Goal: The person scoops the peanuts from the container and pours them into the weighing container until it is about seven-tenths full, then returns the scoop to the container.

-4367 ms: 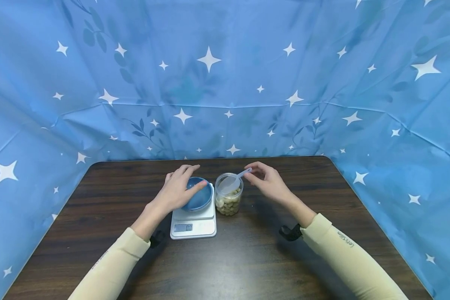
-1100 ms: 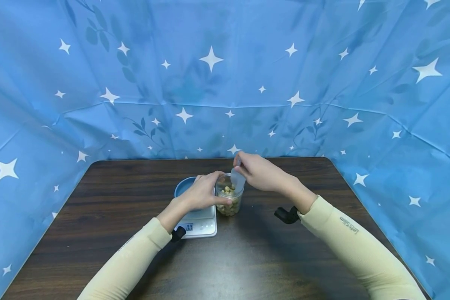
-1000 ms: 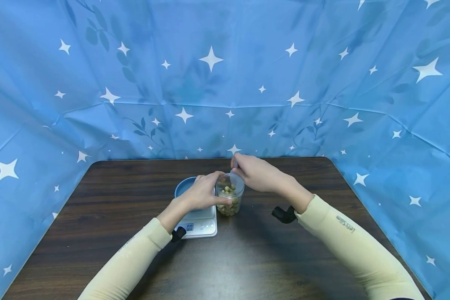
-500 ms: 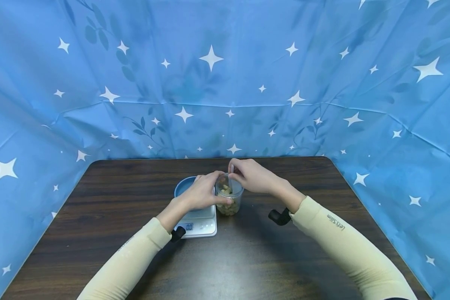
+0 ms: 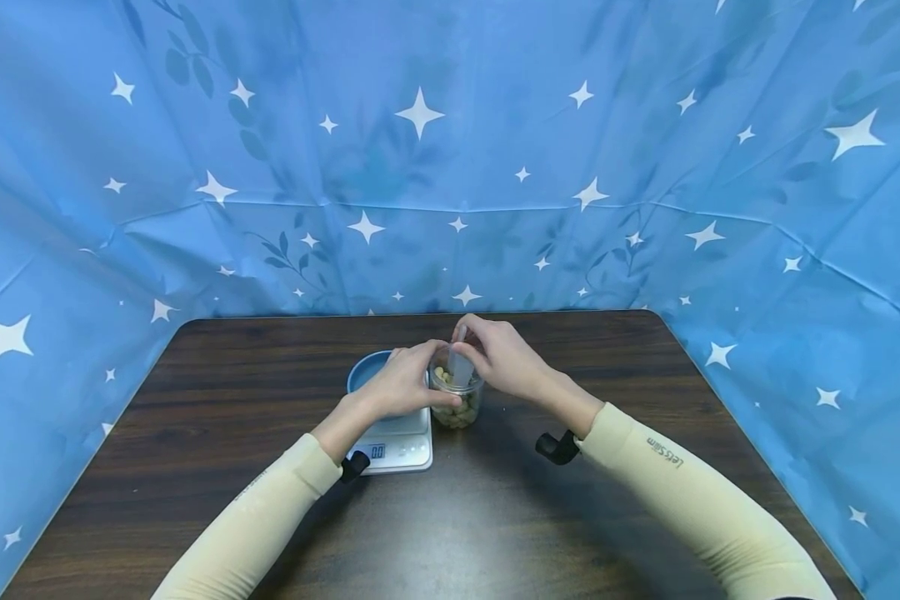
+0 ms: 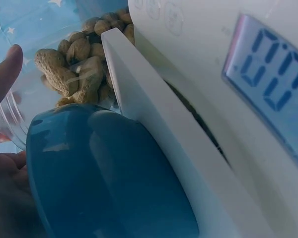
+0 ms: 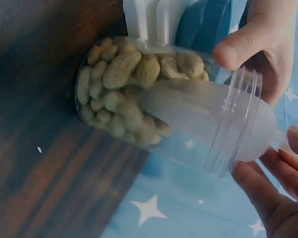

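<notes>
A: Where did the left grip (image 5: 401,390) settle?

B: On a clear jar (image 5: 456,414), half wrapped round it near the rim, thumb on the near side and fingers toward the far side, the jar held between them.

A: And the right grip (image 5: 504,360)?

B: Nearly closed, it pinched the handle of a frosted scoop (image 5: 461,371) just above the jar's mouth. The blade pointed down from that grip, inside the jar, its end at the peanuts (image 7: 121,69); whether it had slid under any could not be told.

A: The jar itself?

B: Upright on the dark wood counter (image 5: 532,525), between the two grips, with unshelled peanuts in its lower part.

A: What lay around the left grip?

B: Beneath it, just beside the jar, a white scale (image 5: 408,454) showed 0.0. A blue bowl (image 5: 366,368) sat on the scale, partly hidden behind that grip; whether they touched was unclear.

A: The setting?

B: Cream sleeves (image 5: 240,517) covered both arms, and beyond the grips a blue cloth (image 5: 450,150) with white stars hung behind the counter.
</notes>
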`<state>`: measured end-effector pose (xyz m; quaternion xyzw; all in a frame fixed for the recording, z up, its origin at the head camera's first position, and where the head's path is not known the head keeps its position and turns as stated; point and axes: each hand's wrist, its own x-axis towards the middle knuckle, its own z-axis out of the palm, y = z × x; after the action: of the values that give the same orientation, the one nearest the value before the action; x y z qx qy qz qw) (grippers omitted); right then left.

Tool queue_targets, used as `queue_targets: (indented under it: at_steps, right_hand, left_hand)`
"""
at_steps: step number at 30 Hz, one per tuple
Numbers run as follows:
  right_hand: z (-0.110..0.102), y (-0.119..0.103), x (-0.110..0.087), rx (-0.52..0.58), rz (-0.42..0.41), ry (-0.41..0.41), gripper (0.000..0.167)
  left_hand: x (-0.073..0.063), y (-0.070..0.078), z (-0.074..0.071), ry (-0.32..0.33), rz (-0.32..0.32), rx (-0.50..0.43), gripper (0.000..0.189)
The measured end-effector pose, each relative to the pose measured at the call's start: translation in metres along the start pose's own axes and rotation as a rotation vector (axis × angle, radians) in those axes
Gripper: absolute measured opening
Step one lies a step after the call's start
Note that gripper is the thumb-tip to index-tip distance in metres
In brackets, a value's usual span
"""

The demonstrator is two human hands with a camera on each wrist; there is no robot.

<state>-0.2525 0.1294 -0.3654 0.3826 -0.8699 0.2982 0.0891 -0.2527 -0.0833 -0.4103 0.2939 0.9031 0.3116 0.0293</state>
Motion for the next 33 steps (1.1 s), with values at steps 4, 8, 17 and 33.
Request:
queue_targets:
  at_steps: [4,8,17,33]
  right_hand:
    - [0.001,-0.002,0.001,-0.027,0.000,-0.020,0.005]
    - [0.008,0.000,0.001,-0.026,-0.021,-0.006,0.006]
    - [0.015,0.013,-0.007,0.088,-0.019,0.151,0.008]
    - [0.013,0.021,-0.022,0.290,0.172,0.330,0.014]
  left_hand:
    - [0.000,0.000,0.000,-0.004,-0.006,0.010,0.086]
    - [-0.001,-0.001,0.000,-0.005,-0.007,0.010,0.088]
    - [0.001,-0.001,0.002,0.002,0.012,-0.015,0.085]
    - [0.000,0.001,0.002,-0.003,-0.023,0.024,0.090]
